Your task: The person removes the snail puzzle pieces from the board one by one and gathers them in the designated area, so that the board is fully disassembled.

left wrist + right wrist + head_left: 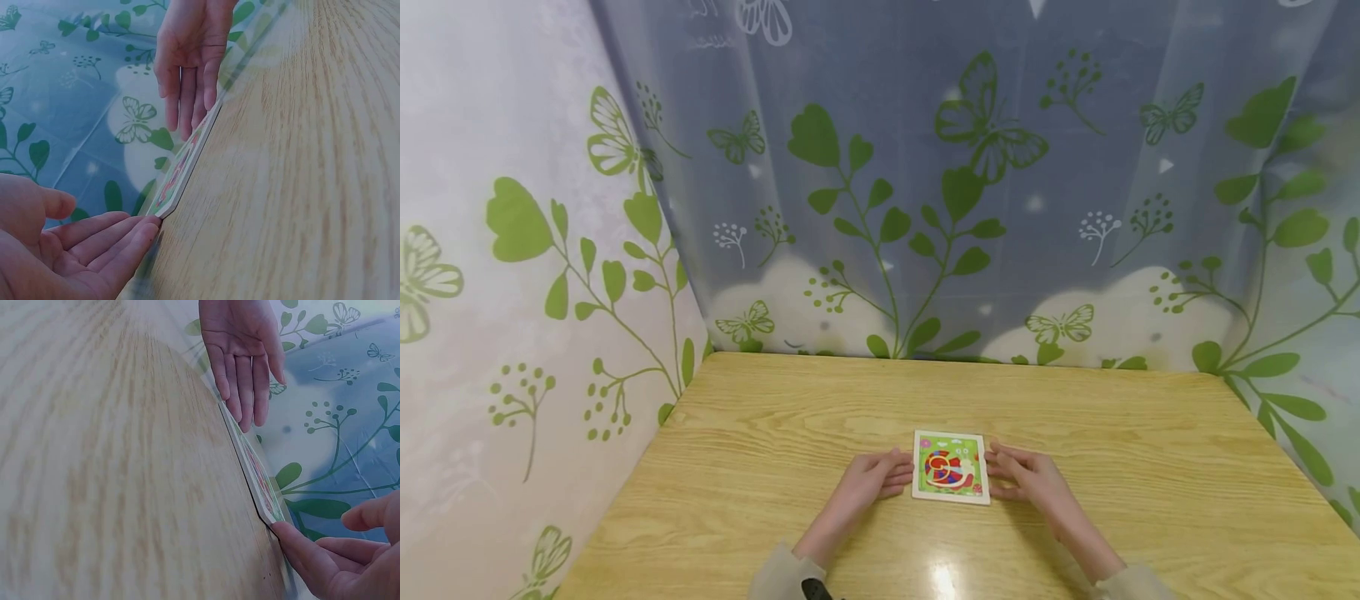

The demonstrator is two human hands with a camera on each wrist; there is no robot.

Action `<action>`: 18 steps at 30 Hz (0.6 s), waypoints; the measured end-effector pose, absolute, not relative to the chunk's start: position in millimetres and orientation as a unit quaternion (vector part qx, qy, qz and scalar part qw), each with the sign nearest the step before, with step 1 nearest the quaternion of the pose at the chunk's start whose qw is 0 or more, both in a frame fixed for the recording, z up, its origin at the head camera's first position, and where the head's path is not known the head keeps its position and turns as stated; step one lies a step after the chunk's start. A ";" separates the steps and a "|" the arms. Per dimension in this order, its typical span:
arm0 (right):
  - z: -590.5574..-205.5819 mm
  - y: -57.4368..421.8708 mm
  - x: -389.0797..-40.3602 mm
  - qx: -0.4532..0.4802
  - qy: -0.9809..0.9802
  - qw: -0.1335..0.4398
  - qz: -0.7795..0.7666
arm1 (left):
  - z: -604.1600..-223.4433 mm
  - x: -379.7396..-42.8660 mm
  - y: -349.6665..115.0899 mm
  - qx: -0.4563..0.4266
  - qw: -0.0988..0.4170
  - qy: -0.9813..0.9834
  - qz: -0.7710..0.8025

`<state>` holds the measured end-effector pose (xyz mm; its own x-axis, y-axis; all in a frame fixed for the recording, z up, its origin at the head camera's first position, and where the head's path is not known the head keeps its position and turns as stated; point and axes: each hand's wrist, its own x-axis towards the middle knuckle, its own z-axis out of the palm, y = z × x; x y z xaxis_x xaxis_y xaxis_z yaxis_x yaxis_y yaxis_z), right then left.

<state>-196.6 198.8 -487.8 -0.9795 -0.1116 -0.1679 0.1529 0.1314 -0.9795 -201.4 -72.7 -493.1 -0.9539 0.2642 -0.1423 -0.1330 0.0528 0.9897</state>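
A square snail puzzle board (951,468) lies flat on the wooden table, with a pale frame, a green ground and a red and blue shell. On its left side my left hand (872,479) rests with straight fingers, their tips right at the frame's edge. My right hand (1028,477) mirrors it on the other side, its fingers extended to the right edge. Both wrist views show the palms turned inward and the board (181,172) seen edge-on between the fingertips. In the right wrist view, the near fingertips (284,530) meet the board's corner. Neither hand grips anything.
The wooden table (775,408) stretches out around the board. Curtains printed with leaves and butterflies (880,208) hang behind it and along both sides. A dark band (815,589) shows at the left sleeve.
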 end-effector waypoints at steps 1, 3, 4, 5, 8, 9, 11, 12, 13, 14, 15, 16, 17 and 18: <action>-487.9 198.9 -196.3 0.013 0.746 0.101 -0.659 | -492.9 -201.0 -72.8 0.049 0.145 0.711 0.687; -488.1 199.0 -195.9 0.012 0.746 0.102 -0.658 | -492.3 -199.9 -73.0 0.052 0.146 0.711 0.686; -488.1 199.0 -195.6 0.012 0.745 0.104 -0.658 | -491.9 -199.4 -73.0 0.054 0.146 0.710 0.687; -488.0 199.1 -195.3 0.012 0.746 0.105 -0.658 | -491.5 -198.6 -73.0 0.053 0.147 0.709 0.687; -487.8 199.2 -194.3 0.013 0.745 0.108 -0.658 | -490.9 -197.1 -73.3 0.052 0.147 0.708 0.688; -487.7 199.2 -194.0 0.013 0.745 0.108 -0.658 | -490.7 -196.5 -73.5 0.051 0.147 0.708 0.689; -487.5 199.2 -193.5 0.013 0.745 0.109 -0.658 | -491.0 -196.1 -73.9 0.052 0.147 0.708 0.689; -487.4 199.2 -193.1 0.013 0.744 0.109 -0.659 | -491.2 -196.1 -74.0 0.054 0.146 0.708 0.689; -487.2 199.2 -192.8 0.013 0.744 0.109 -0.659 | -491.4 -195.9 -74.2 0.055 0.146 0.708 0.689; -487.0 199.2 -192.6 0.012 0.744 0.109 -0.659 | -491.5 -195.7 -74.5 0.056 0.147 0.708 0.688; -486.8 199.2 -192.3 0.012 0.744 0.110 -0.659 | -491.7 -195.7 -74.6 0.058 0.146 0.709 0.688; -486.7 199.2 -192.1 0.012 0.744 0.110 -0.659 | -492.0 -195.8 -74.7 0.058 0.146 0.709 0.687; -486.6 199.2 -192.0 0.012 0.744 0.111 -0.659 | -492.2 -195.6 -74.9 0.058 0.147 0.710 0.687; -486.5 199.2 -191.8 0.012 0.744 0.111 -0.659 | -492.5 -195.6 -75.2 0.058 0.147 0.711 0.685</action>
<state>-191.8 199.2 -486.5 -0.9750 -0.1284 -0.1816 0.1649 0.1308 -0.9776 -195.6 -75.2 -492.5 -0.9503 0.2834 -0.1291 -0.1187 0.0538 0.9915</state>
